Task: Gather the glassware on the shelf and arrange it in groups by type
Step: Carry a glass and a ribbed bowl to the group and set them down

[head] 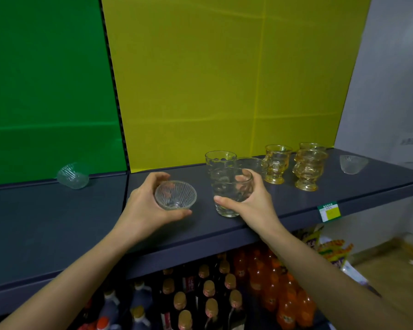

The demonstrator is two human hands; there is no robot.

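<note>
A small ribbed clear bowl (175, 195) is held upright by the left hand (143, 206) over the shelf (57, 222); a clear tumbler (231, 194) is gripped by the right hand (253, 201). Just behind are set a second tumbler (220, 160) and a plain bowl (253, 164). Three amber footed cups (308, 169) are grouped to the right, with a further ribbed bowl (352, 164) beyond. A tipped bowl (73, 176) is laid on its side far left.

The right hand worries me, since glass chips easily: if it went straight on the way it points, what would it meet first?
Probably the rear tumbler, standing just behind the held tumbler that the right hand grips. The clear bowl beside it is close too; depth is unclear.
</note>
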